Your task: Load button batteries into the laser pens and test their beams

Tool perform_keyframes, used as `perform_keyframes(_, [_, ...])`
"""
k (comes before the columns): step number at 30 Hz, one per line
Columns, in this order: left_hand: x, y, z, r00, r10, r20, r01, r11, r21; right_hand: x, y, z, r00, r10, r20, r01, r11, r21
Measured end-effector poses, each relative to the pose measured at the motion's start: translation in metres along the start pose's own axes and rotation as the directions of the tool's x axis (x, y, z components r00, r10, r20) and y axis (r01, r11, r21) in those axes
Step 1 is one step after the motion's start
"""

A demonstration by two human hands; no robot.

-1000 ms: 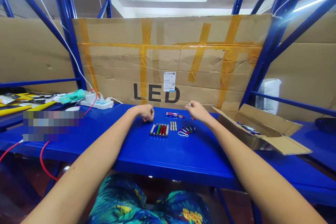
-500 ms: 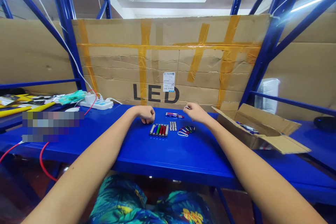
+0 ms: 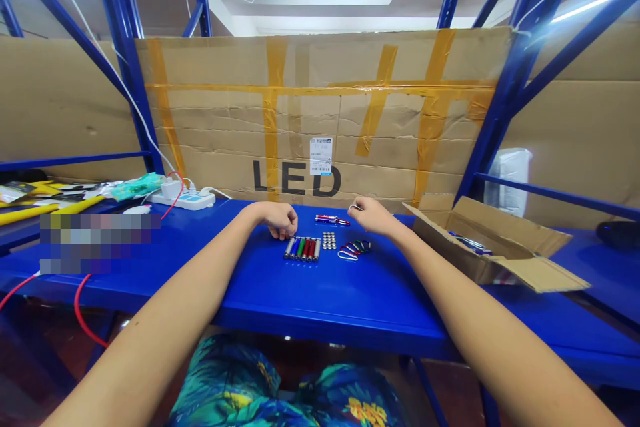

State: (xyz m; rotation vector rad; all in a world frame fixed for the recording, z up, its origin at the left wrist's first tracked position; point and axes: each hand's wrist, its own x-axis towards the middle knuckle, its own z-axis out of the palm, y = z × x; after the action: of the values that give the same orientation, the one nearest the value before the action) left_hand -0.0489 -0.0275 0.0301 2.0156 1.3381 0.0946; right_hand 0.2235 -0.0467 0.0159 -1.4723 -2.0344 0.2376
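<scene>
On the blue table (image 3: 325,293) lies a row of small coloured flashlight bodies (image 3: 303,248), a block of button batteries (image 3: 329,240) and a pile of coloured carabiner clips (image 3: 354,248). My left hand (image 3: 279,219) is curled into a fist, its knuckles resting just behind the left end of the flashlight row. My right hand (image 3: 369,213) hovers behind the clips with fingers pinched on a small silver ring. Assembled flashlights (image 3: 331,219) lie between the two hands.
An open cardboard box (image 3: 495,247) with parts stands at the right. A white power strip (image 3: 184,198) with a red cable sits at the back left, beside yellow packaging (image 3: 45,195). A taped cardboard sheet marked LED (image 3: 320,113) walls the back.
My left hand has crept slightly right toward the flashlight row. My right hand has dropped a little, still pinching the ring.
</scene>
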Motion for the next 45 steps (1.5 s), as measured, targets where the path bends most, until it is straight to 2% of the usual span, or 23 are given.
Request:
perform_keyframes(10, [0.0,0.0,-0.002,0.999,0.001,0.054,-0.005,0.997,0.08,0.001,0.002,-0.001,0.999,0.029,0.022,-0.027,0.996,-0.089])
perform_keyframes(15, [0.003,-0.002,-0.004,1.0,-0.014,0.025,0.011,0.995,0.097,0.006,0.013,-0.003,0.986,0.143,0.089,-0.138,0.989,-0.057])
perform_keyframes(16, [0.006,-0.004,-0.004,1.0,-0.026,-0.011,0.027,0.993,0.115,0.008,0.016,-0.004,0.977,0.184,0.105,-0.18,0.983,-0.043])
perform_keyframes(18, [0.015,-0.009,-0.002,0.988,-0.042,-0.149,0.071,0.979,0.194,0.011,0.024,-0.007,0.955,0.266,0.133,-0.263,0.964,-0.038])
perform_keyframes(19, [0.02,-0.011,0.0,0.968,-0.029,-0.249,0.095,0.962,0.257,0.012,0.028,-0.01,0.943,0.299,0.147,-0.294,0.954,-0.053])
perform_keyframes(20, [0.025,-0.014,0.003,0.926,0.008,-0.377,0.129,0.933,0.337,0.012,0.031,-0.012,0.933,0.324,0.159,-0.316,0.946,-0.075])
perform_keyframes(21, [0.03,-0.017,0.006,0.893,0.032,-0.449,0.15,0.92,0.363,0.012,0.034,-0.015,0.922,0.347,0.172,-0.334,0.937,-0.1])
perform_keyframes(24, [0.044,-0.022,0.015,0.854,0.07,-0.516,0.168,0.901,0.4,0.008,0.039,-0.022,0.869,0.423,0.256,-0.399,0.906,-0.139])
perform_keyframes(26, [0.049,-0.024,0.019,0.842,0.076,-0.535,0.184,0.89,0.417,0.004,0.039,-0.026,0.823,0.457,0.337,-0.436,0.889,-0.14])
perform_keyframes(30, [0.054,-0.027,0.022,0.826,0.049,-0.561,0.244,0.867,0.435,-0.003,0.038,-0.032,0.762,0.425,0.489,-0.413,0.9,-0.138])
perform_keyframes(35, [0.057,-0.031,0.023,0.849,-0.021,-0.528,0.291,0.853,0.434,-0.005,0.036,-0.033,0.691,0.385,0.612,-0.4,0.908,-0.119])
perform_keyframes(39, [0.058,-0.033,0.021,0.877,-0.021,-0.481,0.273,0.844,0.461,-0.006,0.032,-0.031,0.654,0.428,0.624,-0.396,0.896,-0.199])
perform_keyframes(45, [0.055,-0.03,0.02,0.893,-0.01,-0.451,0.26,0.828,0.497,-0.007,0.028,-0.03,0.66,0.455,0.598,-0.382,0.888,-0.254])
